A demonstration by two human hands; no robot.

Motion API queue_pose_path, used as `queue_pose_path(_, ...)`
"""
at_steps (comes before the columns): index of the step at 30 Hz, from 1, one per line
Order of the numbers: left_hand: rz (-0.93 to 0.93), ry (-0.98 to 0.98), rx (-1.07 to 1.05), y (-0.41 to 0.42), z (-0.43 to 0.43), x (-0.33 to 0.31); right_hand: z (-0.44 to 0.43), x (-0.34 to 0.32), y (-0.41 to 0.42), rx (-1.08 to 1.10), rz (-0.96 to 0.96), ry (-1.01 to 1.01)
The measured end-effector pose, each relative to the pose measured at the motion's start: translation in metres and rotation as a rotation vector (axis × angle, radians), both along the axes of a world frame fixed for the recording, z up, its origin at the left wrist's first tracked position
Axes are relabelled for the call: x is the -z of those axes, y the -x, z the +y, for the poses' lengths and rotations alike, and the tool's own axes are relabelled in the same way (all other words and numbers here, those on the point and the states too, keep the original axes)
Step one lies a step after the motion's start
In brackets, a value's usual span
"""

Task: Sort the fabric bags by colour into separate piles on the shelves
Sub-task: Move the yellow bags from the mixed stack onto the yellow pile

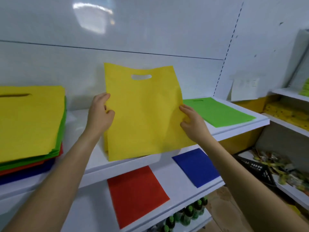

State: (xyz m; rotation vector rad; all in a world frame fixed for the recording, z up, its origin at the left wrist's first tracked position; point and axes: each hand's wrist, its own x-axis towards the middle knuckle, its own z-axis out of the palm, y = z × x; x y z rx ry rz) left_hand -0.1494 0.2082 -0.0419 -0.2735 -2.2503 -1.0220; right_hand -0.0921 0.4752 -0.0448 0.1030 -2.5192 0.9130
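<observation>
A: What could spoil it from here?

B: Start nearest. Green bottles point(189, 213) stand under the lower shelf point(168, 178), where a red bag point(137, 195) and a blue bag point(195, 166) lie apart, just below the work. The person holds the yellow bag point(143, 114) upright over the front edge of the upper shelf point(242, 129). The left grip point(100, 113) pinches its left side edge and the right grip point(192, 121) its right, fingers curled on the fabric. Both are shallow pinches on limp cloth. Should one slip, the bag would likely swing and could slide off the front edge onto the red one, mixing the colours.

A: And setting it down?

B: The free space is mid-shelf, between the mixed stack point(30, 118) at the left end and the green bag point(217, 111) at the right end. Laid askew, a corner could overlap the green. Whether a yellow pile lies behind the held bag is hidden.

A: Anything in the way?

B: Mostly the stack — its layers sit unevenly, so a brushing left forearm might drag the top sheets loose. Beyond it there is only the white wall panel point(150, 30).
</observation>
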Motion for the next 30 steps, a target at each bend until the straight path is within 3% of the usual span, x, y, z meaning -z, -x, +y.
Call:
queue_pose_path(7, -0.161, -0.07, -0.154, 0.024, -0.011, 0.036, -0.004, 0.038, 0.062, -0.109, -0.078, 0.012)
queue_pose_path(16, -0.264, 0.082, -0.23, 0.021, -0.007, 0.049, 0.0, 0.057, 0.074, -0.012, -0.083, -0.008)
queue_pose_path(23, -0.331, 0.069, -0.211, -0.003, 0.002, 0.033, 0.016, 0.038, 0.086, -0.118, -0.32, -0.136)
queue_pose_path(26, -0.254, 0.035, -0.228, -0.02, 0.002, 0.027, 0.017, 0.034, 0.085, -0.113, -0.19, -0.168)
queue_pose_path(30, -0.158, 0.023, -0.257, -0.057, 0.001, 0.025, -0.009, 0.036, 0.052, -0.291, 0.076, 0.012)
